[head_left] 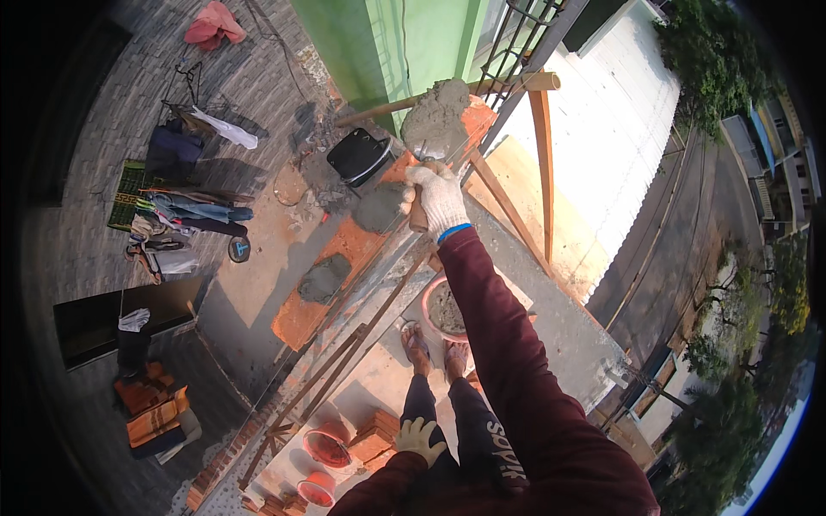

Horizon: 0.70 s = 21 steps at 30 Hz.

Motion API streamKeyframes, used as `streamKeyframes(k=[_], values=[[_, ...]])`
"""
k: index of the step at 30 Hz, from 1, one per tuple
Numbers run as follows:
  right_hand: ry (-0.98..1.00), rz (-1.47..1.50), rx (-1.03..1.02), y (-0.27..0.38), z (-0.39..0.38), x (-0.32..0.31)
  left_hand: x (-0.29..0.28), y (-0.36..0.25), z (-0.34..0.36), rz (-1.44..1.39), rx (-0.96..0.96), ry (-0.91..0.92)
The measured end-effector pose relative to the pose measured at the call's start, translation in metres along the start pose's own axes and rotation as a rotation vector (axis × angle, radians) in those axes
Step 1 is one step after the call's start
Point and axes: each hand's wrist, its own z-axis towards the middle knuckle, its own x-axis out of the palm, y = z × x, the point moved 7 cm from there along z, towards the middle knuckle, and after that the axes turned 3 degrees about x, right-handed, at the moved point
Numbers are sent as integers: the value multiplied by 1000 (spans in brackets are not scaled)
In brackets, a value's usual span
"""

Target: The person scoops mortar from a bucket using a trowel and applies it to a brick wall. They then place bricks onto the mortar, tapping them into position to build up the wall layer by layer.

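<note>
My right hand [437,196], in a white knit glove, is closed round the wooden handle of a trowel [419,220] over the brick course. Its blade is hidden at a large heap of wet mortar [433,120] on the bricks at the far end. Two flatter mortar patches, one beside my hand [379,207] and one nearer [323,278], lie on the orange brick course [354,244]. My left hand [420,441], in a pale glove, hangs by my left thigh with its fingers spread, holding nothing. A mortar tub [428,318] stands by my feet, partly behind my right arm.
Orange bricks [375,437] and two red buckets [327,445] sit low beside my legs. Upright steel rebar [514,43], a bamboo pole [540,82] and a wooden brace [544,163] stand near the far end. A white roof [624,112] and a street lie below on the right.
</note>
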Motion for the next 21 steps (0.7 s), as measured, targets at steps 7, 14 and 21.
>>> streamKeyframes(k=[7,14,21], values=[[466,744,224,7,119,-65,8,1,9,-30,33,11],[311,409,163,-1,18,-49,-11,27,15,-16,3,58],[119,-224,125,40,-10,-63,-14,15,35,-13,84,-6]])
